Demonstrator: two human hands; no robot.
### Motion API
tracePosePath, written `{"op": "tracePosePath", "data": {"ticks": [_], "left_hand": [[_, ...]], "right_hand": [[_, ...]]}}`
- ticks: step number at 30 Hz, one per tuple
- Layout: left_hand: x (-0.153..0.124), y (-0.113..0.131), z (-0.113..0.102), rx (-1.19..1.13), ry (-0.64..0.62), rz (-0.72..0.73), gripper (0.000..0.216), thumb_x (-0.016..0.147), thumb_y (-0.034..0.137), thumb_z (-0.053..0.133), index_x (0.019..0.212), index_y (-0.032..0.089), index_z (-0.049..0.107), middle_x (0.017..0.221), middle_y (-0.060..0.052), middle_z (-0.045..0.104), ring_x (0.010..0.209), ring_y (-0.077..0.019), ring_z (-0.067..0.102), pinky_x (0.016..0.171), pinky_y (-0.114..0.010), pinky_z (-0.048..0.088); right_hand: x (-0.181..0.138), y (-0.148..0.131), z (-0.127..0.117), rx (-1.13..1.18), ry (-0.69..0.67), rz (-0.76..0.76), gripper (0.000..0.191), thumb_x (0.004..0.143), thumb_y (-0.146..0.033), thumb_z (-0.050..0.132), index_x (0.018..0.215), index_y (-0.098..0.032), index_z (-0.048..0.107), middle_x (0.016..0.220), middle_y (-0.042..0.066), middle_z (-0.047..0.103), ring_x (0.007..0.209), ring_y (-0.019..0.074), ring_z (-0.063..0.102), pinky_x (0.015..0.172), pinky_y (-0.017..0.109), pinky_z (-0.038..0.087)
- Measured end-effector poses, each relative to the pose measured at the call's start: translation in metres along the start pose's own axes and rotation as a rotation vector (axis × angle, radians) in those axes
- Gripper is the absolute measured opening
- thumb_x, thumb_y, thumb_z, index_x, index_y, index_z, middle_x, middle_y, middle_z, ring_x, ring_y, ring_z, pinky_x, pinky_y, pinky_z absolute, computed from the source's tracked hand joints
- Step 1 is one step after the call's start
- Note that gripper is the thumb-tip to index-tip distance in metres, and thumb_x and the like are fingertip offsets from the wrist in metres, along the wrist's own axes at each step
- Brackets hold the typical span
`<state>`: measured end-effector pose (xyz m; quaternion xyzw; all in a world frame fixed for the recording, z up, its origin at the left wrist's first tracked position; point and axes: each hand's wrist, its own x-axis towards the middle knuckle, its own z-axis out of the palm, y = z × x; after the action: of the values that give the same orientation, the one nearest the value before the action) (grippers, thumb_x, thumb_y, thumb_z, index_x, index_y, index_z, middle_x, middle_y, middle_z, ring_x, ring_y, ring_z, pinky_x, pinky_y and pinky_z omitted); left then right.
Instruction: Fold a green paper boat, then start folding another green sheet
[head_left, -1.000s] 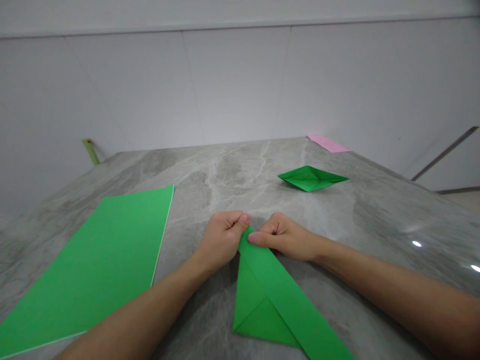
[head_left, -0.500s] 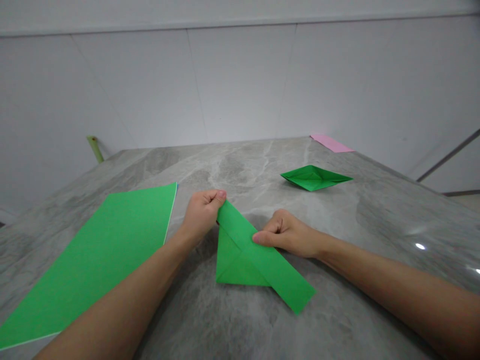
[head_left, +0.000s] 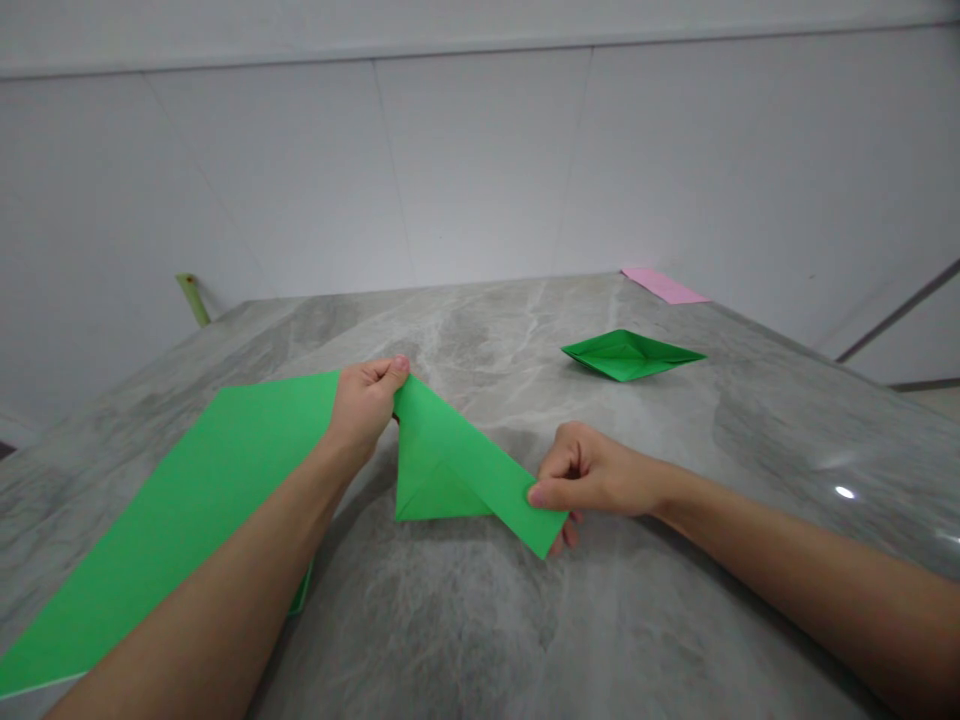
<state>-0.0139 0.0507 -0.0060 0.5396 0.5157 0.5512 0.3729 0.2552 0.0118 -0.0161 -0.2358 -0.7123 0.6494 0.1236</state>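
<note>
A partly folded green paper (head_left: pixel 450 465) is held just above the grey marble table (head_left: pixel 487 620) between both hands. My left hand (head_left: pixel 365 400) pinches its far upper corner between thumb and fingers. My right hand (head_left: pixel 585 480) pinches the near lower end of the folded strip, thumb on top. The fold shows a long band crossing a triangular flap.
A flat green sheet (head_left: pixel 172 500) lies on the left under my left forearm. A finished green folded paper boat (head_left: pixel 630 354) sits at the right rear, with a pink sheet (head_left: pixel 664 285) behind it at the wall. A green stick (head_left: pixel 193 298) leans at the far left.
Both hands have swung the folded paper round and away from me: the left hand moved left and farther back with one end, the right hand slid down to the other end.
</note>
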Motion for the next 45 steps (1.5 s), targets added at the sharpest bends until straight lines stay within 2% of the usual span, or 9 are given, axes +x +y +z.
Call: {"op": "tracePosePath", "data": {"ticks": [8,12,14,17,23,28,33,40,45], "left_hand": [[0.003,0.001,0.002,-0.180,0.087,-0.117,0.033,0.087,0.038,0.059,0.062,0.017,0.055,0.050,0.003,0.050,0.038,-0.0084,0.045,0.038,-0.019,0.037],[-0.002,-0.003,0.015,-0.243,0.230,-0.276,0.032,0.095,0.045,0.044,0.104,0.016,0.055,0.094,-0.010,0.069,0.065,-0.0163,0.067,0.053,-0.027,0.053],[-0.008,-0.005,0.023,-0.041,0.234,-0.196,0.033,0.091,0.039,0.054,0.114,0.015,0.055,0.111,-0.014,0.065,0.087,-0.0202,0.068,0.063,-0.028,0.054],[-0.022,-0.006,0.034,0.147,0.062,-0.014,0.046,0.086,0.038,0.063,0.125,0.016,0.054,0.123,-0.016,0.061,0.111,-0.0266,0.060,0.086,-0.038,0.052],[-0.043,0.001,0.048,-0.049,-0.233,-0.123,0.077,0.081,0.047,0.068,0.143,0.013,0.038,0.146,-0.022,0.044,0.132,-0.0328,0.046,0.105,-0.047,0.040],[-0.044,0.006,0.047,-0.144,-0.321,-0.067,0.083,0.077,0.043,0.074,0.145,0.017,0.034,0.137,-0.017,0.054,0.127,-0.0325,0.051,0.104,-0.046,0.041],[-0.047,0.008,0.046,-0.125,-0.359,-0.021,0.081,0.077,0.038,0.074,0.145,0.019,0.034,0.132,-0.015,0.058,0.127,-0.0307,0.051,0.104,-0.045,0.042],[-0.053,0.009,0.048,-0.160,-0.476,-0.004,0.077,0.079,0.035,0.073,0.144,0.022,0.035,0.135,-0.014,0.053,0.130,-0.0311,0.046,0.098,-0.042,0.046],[-0.055,0.008,0.050,-0.176,-0.492,-0.031,0.077,0.077,0.033,0.075,0.142,0.022,0.035,0.137,-0.015,0.051,0.128,-0.0311,0.049,0.097,-0.042,0.047]], "right_hand": [[-0.006,0.008,-0.007,0.032,0.158,0.021,0.043,0.082,-0.051,0.066,0.062,-0.013,0.068,0.049,0.003,0.067,0.041,0.0112,0.060,0.043,0.020,0.045],[-0.006,0.009,-0.010,-0.072,0.442,-0.139,0.045,0.085,-0.051,0.061,0.058,-0.015,0.067,0.049,0.004,0.065,0.043,0.0125,0.058,0.043,0.022,0.042],[-0.005,0.006,-0.009,-0.251,0.563,-0.248,0.045,0.090,-0.045,0.056,0.056,-0.016,0.066,0.051,0.003,0.064,0.046,0.0117,0.055,0.047,0.023,0.040],[-0.002,-0.001,-0.003,-0.605,0.649,-0.410,0.038,0.091,-0.031,0.054,0.059,-0.016,0.066,0.058,0.003,0.059,0.058,0.0131,0.054,0.058,0.027,0.042],[0.005,-0.006,0.015,-0.840,0.509,-0.568,0.023,0.084,-0.019,0.058,0.063,-0.015,0.066,0.108,0.013,0.059,0.093,0.0206,0.058,0.079,0.036,0.050],[0.006,-0.004,0.020,-0.868,0.397,-0.570,0.015,0.081,-0.015,0.061,0.066,-0.015,0.065,0.136,0.013,0.046,0.111,0.0250,0.054,0.088,0.039,0.051],[0.006,-0.007,0.020,-0.787,0.379,-0.548,0.021,0.083,-0.025,0.066,0.065,-0.015,0.063,0.135,0.013,0.045,0.109,0.0244,0.055,0.093,0.042,0.049],[0.006,-0.004,0.017,-0.690,0.543,-0.515,0.026,0.085,-0.030,0.067,0.064,-0.015,0.061,0.127,0.011,0.049,0.102,0.0221,0.058,0.089,0.042,0.049],[0.007,-0.003,0.015,-0.673,0.570,-0.471,0.024,0.085,-0.033,0.066,0.069,-0.016,0.062,0.121,0.010,0.052,0.098,0.0214,0.059,0.087,0.041,0.048]]}}
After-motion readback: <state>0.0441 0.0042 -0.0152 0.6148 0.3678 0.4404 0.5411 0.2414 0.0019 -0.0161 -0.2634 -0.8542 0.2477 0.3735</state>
